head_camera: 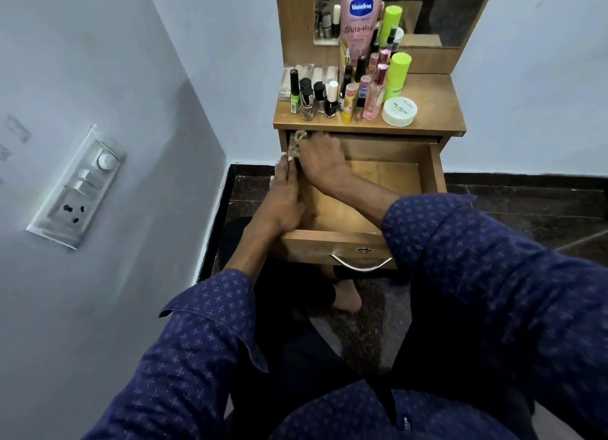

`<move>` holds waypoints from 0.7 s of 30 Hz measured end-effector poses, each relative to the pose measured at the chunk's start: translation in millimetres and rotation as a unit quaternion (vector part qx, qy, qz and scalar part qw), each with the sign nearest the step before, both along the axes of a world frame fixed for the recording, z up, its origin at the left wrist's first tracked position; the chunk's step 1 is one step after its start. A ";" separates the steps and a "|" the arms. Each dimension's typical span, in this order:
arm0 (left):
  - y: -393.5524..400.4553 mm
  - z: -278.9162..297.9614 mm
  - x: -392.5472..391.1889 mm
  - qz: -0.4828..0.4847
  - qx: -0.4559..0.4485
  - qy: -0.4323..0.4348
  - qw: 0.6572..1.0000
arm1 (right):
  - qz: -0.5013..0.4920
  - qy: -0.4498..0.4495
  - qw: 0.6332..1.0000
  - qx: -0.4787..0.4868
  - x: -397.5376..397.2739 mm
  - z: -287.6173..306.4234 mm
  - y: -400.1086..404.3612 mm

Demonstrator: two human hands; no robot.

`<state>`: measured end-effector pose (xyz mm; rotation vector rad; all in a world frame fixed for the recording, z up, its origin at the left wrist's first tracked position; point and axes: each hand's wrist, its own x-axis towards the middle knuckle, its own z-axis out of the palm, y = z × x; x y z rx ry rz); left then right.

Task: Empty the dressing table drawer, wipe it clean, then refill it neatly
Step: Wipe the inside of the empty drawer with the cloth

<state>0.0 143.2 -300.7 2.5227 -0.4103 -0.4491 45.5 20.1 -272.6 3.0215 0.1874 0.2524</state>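
While the drawer [358, 189] stands pulled far out from the wooden desk [431, 107], both hands work at its far left corner. The right hand [320, 158] reaches across the drawer with fingers spread flat, pressing a crumpled pale cloth [297, 141] against the left inner wall just under the desk top; its grip is open, palm on the cloth rather than closed around it. The left hand [284, 196] rests along the drawer's left side, fingers stretched forward, their tips touching the lower edge of the cloth; whether that grip pinches the cloth I cannot tell. The drawer's wooden floor shows bare. A curved metal handle [362, 263] and a small lock [363, 250] sit on its front panel.

On the desk top stand the drawer's things in a tight group: nail polish bottles [320, 99] at the left, a pink tube [360, 15] leaning against the mirror [454, 11], a green bottle [396, 76] and a round white jar [399, 111] at the right. Both arms wear dark blue patterned sleeves [487, 262]. A switch panel [77, 187] is fixed on the left wall.
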 end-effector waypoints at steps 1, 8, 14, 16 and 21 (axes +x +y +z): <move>0.3 -0.1 0.2 -0.003 0.008 0.001 1.000 | -0.019 0.007 1.000 -0.002 -3.9 2.2 -4.9; -2.2 -2.8 0.9 -0.012 0.033 0.009 0.999 | -0.207 -0.022 0.978 0.010 -23.3 -11.8 -81.3; -4.3 -1.7 -2.8 -0.007 0.034 0.018 0.999 | -0.141 -0.045 0.987 0.069 -16.2 -13.1 -31.2; -4.5 -0.3 -2.4 -0.010 0.037 0.013 0.999 | -0.078 -0.032 0.990 0.113 -15.2 -17.4 -11.2; -2.2 -3.2 -3.6 -0.012 0.033 -0.002 0.999 | -0.154 -0.067 0.899 0.405 -20.5 -29.0 -14.2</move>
